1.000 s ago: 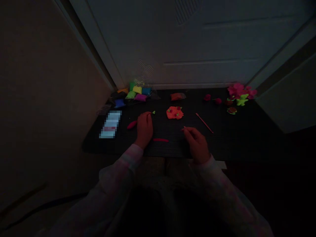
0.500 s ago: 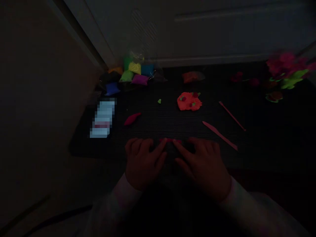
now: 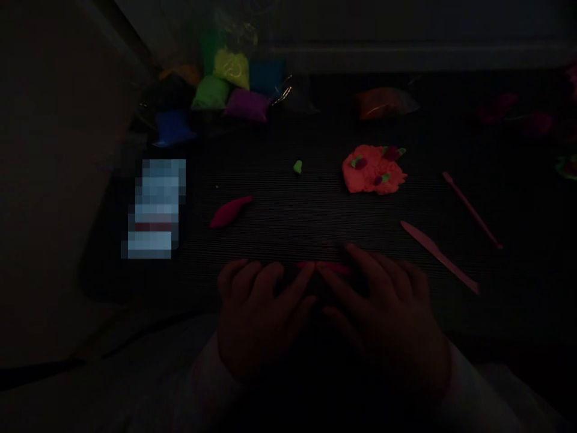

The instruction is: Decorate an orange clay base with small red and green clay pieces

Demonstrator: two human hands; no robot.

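A thin pink strip of modelling clay [image 3: 336, 267] lies on the dark table near its front edge. My left hand [image 3: 261, 313] presses its index fingertip on the strip, the other fingers loosely bent. From the other side my right hand [image 3: 383, 313] rests its index fingertip on the same strip, fingers spread; the two fingertips nearly touch. Farther left lies a larger pink clay piece [image 3: 229, 211] with a tapered end. Beyond the hands sits an orange clay slab [image 3: 372, 171] with small red and green pieces on it. A small green clay bit [image 3: 297, 167] lies left of the slab.
To the right lie a pink plastic knife [image 3: 439, 257] and a thin pink modelling stick [image 3: 472, 210]. Several bagged clay packs, one purple [image 3: 247, 104], stand at the back left. A lit, pixelated screen [image 3: 157, 207] lies at the left. An orange pack [image 3: 385, 103] sits at the back.
The view has moved closer and tilted down, so things look larger. Both index fingertips have come closer together on the pink strip, and more of it shows on the right.
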